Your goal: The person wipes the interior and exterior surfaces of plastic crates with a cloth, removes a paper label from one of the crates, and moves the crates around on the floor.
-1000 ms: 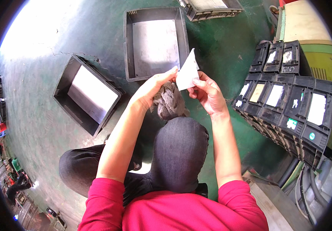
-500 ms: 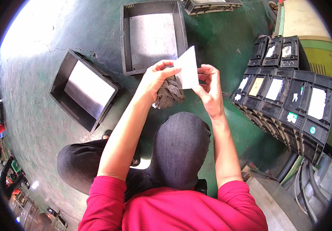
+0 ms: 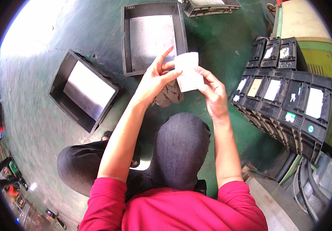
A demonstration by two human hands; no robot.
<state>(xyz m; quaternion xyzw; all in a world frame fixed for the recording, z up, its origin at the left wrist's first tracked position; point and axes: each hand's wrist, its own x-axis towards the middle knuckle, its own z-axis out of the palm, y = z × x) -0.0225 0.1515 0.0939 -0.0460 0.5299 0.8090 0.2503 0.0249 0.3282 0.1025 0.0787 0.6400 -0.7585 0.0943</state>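
Green floor [image 3: 227,40], open black plastic crate [image 3: 180,32]

Left hand [image 3: 153,82], forefinger raised, and right hand [image 3: 215,95] pinch opposite edges of the white paper slip [image 3: 190,72] between them; gray knit cloth [image 3: 168,97] shows just below the left hand

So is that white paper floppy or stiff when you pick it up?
The white paper is probably floppy: it looks thin, and its outline bends partway down. It's likely very light, since the right hand seems to need only a fingertip grip at its edge. It might crease easily too, as nothing stiff shows behind it.
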